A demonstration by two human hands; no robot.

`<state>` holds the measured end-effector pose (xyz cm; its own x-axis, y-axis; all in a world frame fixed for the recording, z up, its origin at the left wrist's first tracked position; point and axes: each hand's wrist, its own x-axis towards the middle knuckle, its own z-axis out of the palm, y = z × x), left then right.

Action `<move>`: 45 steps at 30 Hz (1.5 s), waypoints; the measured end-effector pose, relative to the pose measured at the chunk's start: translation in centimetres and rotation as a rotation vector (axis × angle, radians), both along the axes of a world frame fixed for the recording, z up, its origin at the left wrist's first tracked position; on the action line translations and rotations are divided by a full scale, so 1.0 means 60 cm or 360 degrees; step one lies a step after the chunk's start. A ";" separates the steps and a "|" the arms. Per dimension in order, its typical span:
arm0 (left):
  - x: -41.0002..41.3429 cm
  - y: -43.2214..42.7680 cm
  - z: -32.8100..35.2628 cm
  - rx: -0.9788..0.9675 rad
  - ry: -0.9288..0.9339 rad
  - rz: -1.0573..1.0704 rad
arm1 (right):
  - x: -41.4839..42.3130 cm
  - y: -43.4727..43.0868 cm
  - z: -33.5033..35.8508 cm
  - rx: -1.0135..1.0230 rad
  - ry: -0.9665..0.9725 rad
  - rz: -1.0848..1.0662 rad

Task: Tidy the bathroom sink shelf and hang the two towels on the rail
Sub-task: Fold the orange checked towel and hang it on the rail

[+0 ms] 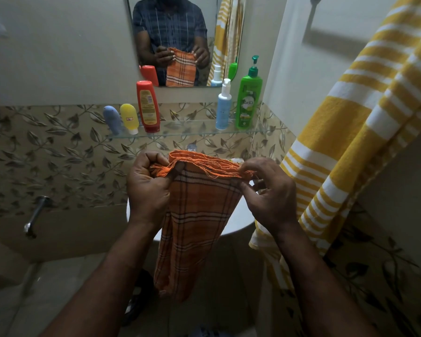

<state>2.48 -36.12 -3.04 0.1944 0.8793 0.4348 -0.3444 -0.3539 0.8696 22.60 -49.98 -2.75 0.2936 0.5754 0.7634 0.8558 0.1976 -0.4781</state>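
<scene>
An orange checked towel point(195, 222) hangs folded in front of the white sink point(238, 215). My left hand point(148, 186) grips its upper left corner in a fist. My right hand point(267, 190) pinches the upper right edge, where loose threads show. A yellow-and-white striped towel point(345, 132) hangs at the right wall. On the glass shelf point(192, 131) stand a blue tube point(113, 119), a yellow tube point(129, 117) and a red bottle point(147, 105) at the left, and a light blue spray bottle point(223, 105) and a green pump bottle point(248, 98) at the right.
A mirror point(180, 32) above the shelf reflects me holding the towel. A metal tap point(35, 215) juts from the tiled wall at the left. The sink sits directly behind the hanging towel, and the striped towel crowds the right side.
</scene>
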 end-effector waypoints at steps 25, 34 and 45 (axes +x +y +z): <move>-0.006 -0.002 -0.010 0.0054 0.0190 0.0087 | 0.006 0.011 -0.018 -0.0617 -0.0082 0.0044; -0.033 0.029 -0.021 -0.0018 0.0414 0.0000 | 0.000 0.009 0.009 -0.0751 -0.0344 0.0041; -0.049 0.034 -0.014 -0.0338 0.0277 -0.0268 | -0.028 0.010 0.045 -0.0606 -0.0177 0.0274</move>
